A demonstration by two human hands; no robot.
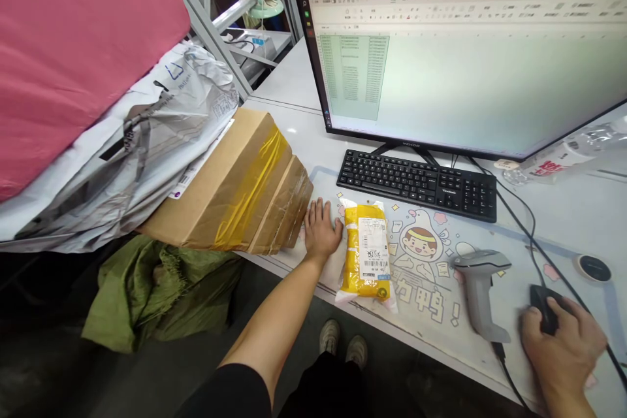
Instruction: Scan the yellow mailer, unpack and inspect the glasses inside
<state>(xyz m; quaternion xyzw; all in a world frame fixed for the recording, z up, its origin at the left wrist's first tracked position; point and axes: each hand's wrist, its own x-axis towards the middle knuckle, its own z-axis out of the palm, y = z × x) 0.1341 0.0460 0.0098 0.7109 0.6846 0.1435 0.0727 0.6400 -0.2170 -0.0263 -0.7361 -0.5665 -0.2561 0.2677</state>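
Note:
My left hand (322, 232) lies flat on the desk mat, fingers apart and holding nothing, between the stacked cardboard boxes (245, 189) and a yellow parcel (366, 251). The parcel has a white label and clear wrapping. At the right, my right hand (563, 339) is wrapped round a black computer mouse (545, 307). A grey barcode scanner (482, 290) lies on the mat to the left of the mouse. Behind the parcel sits a black keyboard (416, 183), below a monitor (460, 65) that shows a spreadsheet.
Large grey-white plastic parcels (147, 137) and a pink one (78, 39) are piled at the left. A green sack (157, 294) lies below the boxes. A clear bottle (568, 155) and a round dark object (594, 268) are at the right. Cables cross the desk.

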